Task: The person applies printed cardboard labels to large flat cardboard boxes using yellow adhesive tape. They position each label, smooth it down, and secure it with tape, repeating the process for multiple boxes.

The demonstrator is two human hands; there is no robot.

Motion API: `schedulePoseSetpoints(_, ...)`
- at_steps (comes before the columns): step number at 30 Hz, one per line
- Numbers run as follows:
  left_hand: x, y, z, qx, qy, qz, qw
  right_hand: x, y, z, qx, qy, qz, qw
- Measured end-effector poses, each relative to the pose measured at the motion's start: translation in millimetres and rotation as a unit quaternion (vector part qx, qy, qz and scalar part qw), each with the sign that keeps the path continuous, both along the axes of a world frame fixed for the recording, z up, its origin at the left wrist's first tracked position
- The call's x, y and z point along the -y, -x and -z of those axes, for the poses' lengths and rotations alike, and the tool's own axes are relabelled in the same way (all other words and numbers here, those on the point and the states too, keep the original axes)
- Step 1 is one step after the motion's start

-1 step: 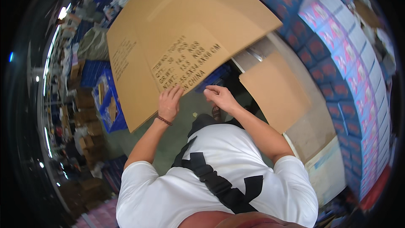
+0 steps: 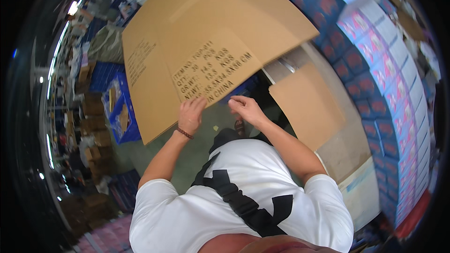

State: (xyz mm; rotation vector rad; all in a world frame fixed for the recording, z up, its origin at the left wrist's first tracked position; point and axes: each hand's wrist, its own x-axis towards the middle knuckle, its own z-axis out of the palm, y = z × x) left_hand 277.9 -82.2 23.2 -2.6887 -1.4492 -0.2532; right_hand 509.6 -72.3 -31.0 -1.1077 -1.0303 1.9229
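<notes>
Both hands are up in front of the chest at the near edge of a big flattened cardboard carton (image 2: 206,51). Left hand (image 2: 191,115), with a bead bracelet (image 2: 184,133) on the wrist, lies with its fingers spread flat against the printed panel near the lower edge, seemingly pressing or steadying the sheet more than gripping it. Right hand (image 2: 246,109) has its fingers curled and pinched right at that edge, just beside the left; whether it holds the board or only touches the rim is hard to tell. Two hands close together on one edge suit a wide, floppy sheet that would otherwise swing.

From there the carton spreads far and to the left, tilted, covering much of the view ahead. Under its right side a second cardboard flap (image 2: 307,105) angles out over a pale box (image 2: 349,159), with a dark gap between the two boards. On the right a tall wall of stacked blue and pink printed boxes (image 2: 389,65) stands close, leaving little room that way. To the left, blue crates (image 2: 119,112) and brown cartons (image 2: 93,126) crowd the green floor (image 2: 187,159), which shows bare only near the feet. A black strap (image 2: 239,201) crosses the person's white shirt.
</notes>
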Motion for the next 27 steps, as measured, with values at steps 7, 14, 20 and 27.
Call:
schedulePoseSetpoints(7, 36.0, 15.4, -9.3, 0.098, 0.047, 0.042, 0.993, -1.7, 28.4, -9.7, -0.036, 0.120, 0.100, 0.987)
schedulePoseSetpoints(14, 34.4, 282.4, 22.0, 0.025, -0.102, -0.524, 0.845, -13.9, 29.5, 6.0, -0.101, 0.136, 0.289, 0.942)
schedulePoseSetpoints(20, 43.9, 403.0, 83.6, 0.296, 0.186, -0.590, 0.728, -63.7, 50.7, 20.2, -0.127, 0.085, 0.359, 0.921)
schedulePoseSetpoints(27, 33.5, 403.9, 116.8, 0.357, 0.169, -0.605, 0.691, -67.4, 60.0, 6.7, 0.052, 0.031, 0.384, 0.922)
